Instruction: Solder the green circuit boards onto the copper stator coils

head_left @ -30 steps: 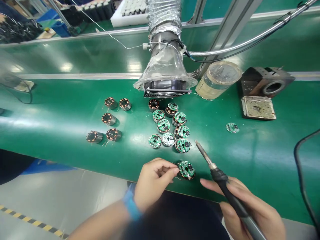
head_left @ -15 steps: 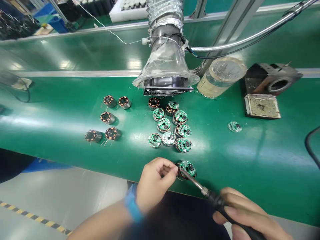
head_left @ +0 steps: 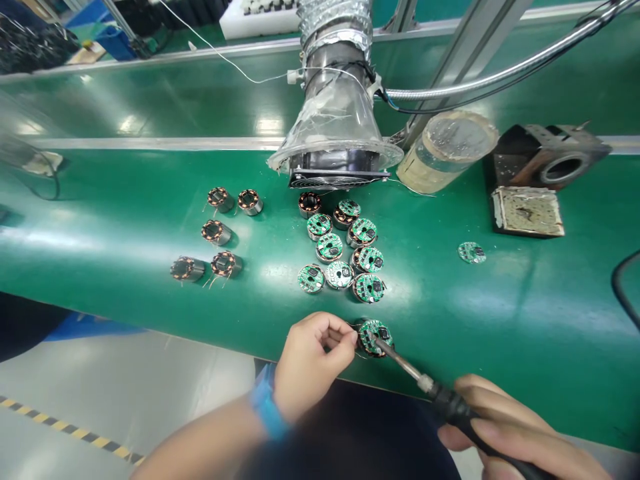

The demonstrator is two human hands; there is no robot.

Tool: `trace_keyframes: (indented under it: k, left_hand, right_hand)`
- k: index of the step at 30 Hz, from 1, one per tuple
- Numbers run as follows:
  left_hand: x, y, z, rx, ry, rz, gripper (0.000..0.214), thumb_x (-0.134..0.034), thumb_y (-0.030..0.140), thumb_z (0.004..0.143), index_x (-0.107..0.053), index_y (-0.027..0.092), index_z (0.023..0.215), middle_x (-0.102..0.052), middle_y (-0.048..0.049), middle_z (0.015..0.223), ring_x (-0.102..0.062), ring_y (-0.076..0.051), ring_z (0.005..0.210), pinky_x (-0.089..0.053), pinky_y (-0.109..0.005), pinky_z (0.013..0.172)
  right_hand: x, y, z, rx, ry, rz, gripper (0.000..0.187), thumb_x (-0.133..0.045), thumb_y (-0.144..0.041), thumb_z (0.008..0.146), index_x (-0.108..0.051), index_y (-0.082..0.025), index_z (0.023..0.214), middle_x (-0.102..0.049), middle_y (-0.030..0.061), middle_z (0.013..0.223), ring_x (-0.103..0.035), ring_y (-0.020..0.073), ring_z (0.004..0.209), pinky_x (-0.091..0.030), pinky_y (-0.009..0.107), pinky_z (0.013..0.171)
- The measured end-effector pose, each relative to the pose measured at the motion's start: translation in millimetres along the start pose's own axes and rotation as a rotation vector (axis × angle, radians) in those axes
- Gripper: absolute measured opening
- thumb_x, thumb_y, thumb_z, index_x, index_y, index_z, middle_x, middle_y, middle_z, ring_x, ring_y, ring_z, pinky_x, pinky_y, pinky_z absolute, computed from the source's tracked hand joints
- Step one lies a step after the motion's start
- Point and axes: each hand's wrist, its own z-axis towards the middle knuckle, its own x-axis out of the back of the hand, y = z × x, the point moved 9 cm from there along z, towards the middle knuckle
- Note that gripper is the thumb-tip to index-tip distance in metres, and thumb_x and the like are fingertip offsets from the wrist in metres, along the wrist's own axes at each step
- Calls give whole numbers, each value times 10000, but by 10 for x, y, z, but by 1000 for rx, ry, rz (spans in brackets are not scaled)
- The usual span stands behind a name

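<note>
My right hand (head_left: 520, 427) grips a soldering iron (head_left: 447, 403) by its dark handle. The iron's metal tip rests on or just over a round green circuit board (head_left: 376, 335), which sits on a copper-wound motor stator near the bench's front edge. At that board's left side, my left hand (head_left: 320, 353) is closed in a pinch on a thin wire, mostly hidden by the fingertips. Beyond them stands a cluster of stators, most topped with green boards (head_left: 369, 288). Several bare stators (head_left: 226, 265) stand to the left, with loose wire ends.
Above the cluster hangs a fume extractor hood (head_left: 337, 143) with a fan. A clear tub (head_left: 447, 150), a soldering iron stand (head_left: 547, 160) and its sponge tray (head_left: 527, 212) are at the back right. One loose circuit board (head_left: 471, 253) lies on the green bench (head_left: 425, 307).
The soldering iron has moved right, its tip shifting from the board's left edge towards its middle. My left hand keeps its pinch in nearly the same place.
</note>
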Motion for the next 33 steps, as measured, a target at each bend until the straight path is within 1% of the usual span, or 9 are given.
trace_keyframes:
  k: [3, 9, 12, 15, 18, 22, 26, 30, 33]
  left_hand:
    - [0, 10, 1, -1, -7, 7, 88, -597, 215, 755, -599, 145, 703, -633, -29, 660, -574, -124, 603, -465, -222, 586]
    - [10, 18, -3, -1, 8, -21, 98, -603, 226, 760, -605, 141, 711, -641, -26, 657, -593, -127, 608, -485, -232, 601]
    - [19, -76, -57, 97, 13, -160, 140, -625, 263, 759, -614, 128, 791, -667, -35, 682, -628, -136, 640, -517, -248, 628]
    - [-78, -191, -143, 222, -80, -321, 191, -690, 250, 705, -630, 106, 816, -692, -45, 675, -641, -130, 615, -532, -252, 625]
    - [-170, -220, -191, 259, -141, -455, 174, -738, 196, 655, -657, 98, 775, -711, -50, 671, -642, -112, 594, -526, -237, 638]
    - [-259, -175, -175, 217, -147, -563, 124, -758, 143, 628, -677, 98, 710, -712, -40, 668, -642, -99, 602, -525, -218, 648]
    - [-284, -156, -147, 181, -79, -600, 176, -766, 88, 594, -680, 113, 745, -707, -15, 658, -621, -78, 567, -517, -182, 578]
    - [-270, -159, -154, 171, -13, -559, 149, -750, 80, 613, -688, 135, 738, -703, -9, 663, -625, -80, 595, -512, -170, 578]
    - [-214, -42, -151, 30, 24, -424, 46, -727, 106, 658, -704, 142, 673, -688, -22, 704, -626, -98, 637, -517, -190, 603]
  right_hand:
    - [-33, 26, 98, 15, 8, -60, 374, -477, -153, 799, -514, -253, 1158, -697, 0, 700, -663, 192, 827, -500, 367, 881]
    - [-435, 41, 410, 101, -44, -203, 367, -567, -39, 742, -504, -244, 1040, -629, 68, 1120, -574, 190, 1071, -504, 354, 847]
    - [-508, 78, 418, 76, 12, -218, 384, -621, -42, 711, -483, -227, 1017, -628, 72, 1070, -582, 188, 1037, -500, 364, 843]
    - [-484, 90, 389, 46, 70, -199, 374, -635, -52, 705, -468, -220, 994, -624, 63, 1001, -605, 167, 959, -513, 334, 804]
    - [-463, 95, 374, 32, 94, -201, 378, -651, -56, 693, -461, -213, 981, -613, 69, 1009, -604, 161, 947, -513, 304, 783]
    - [-486, 110, 382, 30, 78, -186, 377, -638, -43, 694, -450, -203, 980, -604, 95, 1068, -594, 175, 987, -501, 315, 802]
    - [-493, 95, 402, 42, 79, -171, 368, -605, -20, 702, -446, -203, 979, -607, 108, 1078, -569, 197, 1035, -485, 356, 821]
    - [-482, 84, 393, 46, 108, -176, 363, -600, -18, 697, -442, -205, 964, -615, 109, 1063, -571, 201, 1017, -478, 371, 810]
    - [-479, 106, 373, 34, 127, -193, 368, -611, -34, 687, -441, -212, 960, -615, 99, 1058, -575, 203, 993, -469, 387, 813]
